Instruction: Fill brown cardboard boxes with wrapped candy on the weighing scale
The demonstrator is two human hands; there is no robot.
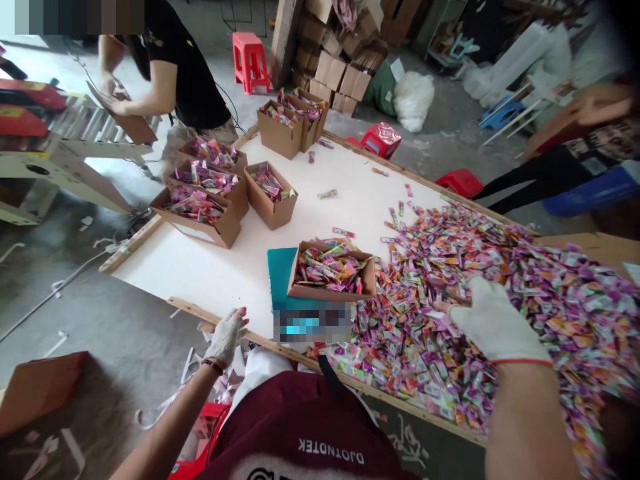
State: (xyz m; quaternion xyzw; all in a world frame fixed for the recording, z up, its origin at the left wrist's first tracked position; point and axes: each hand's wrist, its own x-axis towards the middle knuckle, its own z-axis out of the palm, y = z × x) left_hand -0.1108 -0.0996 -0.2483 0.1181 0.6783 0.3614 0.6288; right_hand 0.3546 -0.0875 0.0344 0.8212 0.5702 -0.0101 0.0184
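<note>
My left hand [227, 337], in a white glove with bare fingertips, is held at the table's near edge, its fingers loosely extended and nothing in them. My right hand [493, 321], also gloved, is over a large heap of small colourful packets [430, 360]. Its fingers point left, apart, close to the packets; no packet is plainly gripped. Between my hands, an open cardboard box [333, 291] full of the same packets sits on a teal-topped scale [280, 280], whose display is blurred out.
Several filled boxes [273, 193] stand at the table's [210, 273] far left and back. A co-worker [185, 67] holds cardboard beside a roller machine [95, 117]. Another person [575, 147] is at the right. Red stools [250, 60] stand beyond the table.
</note>
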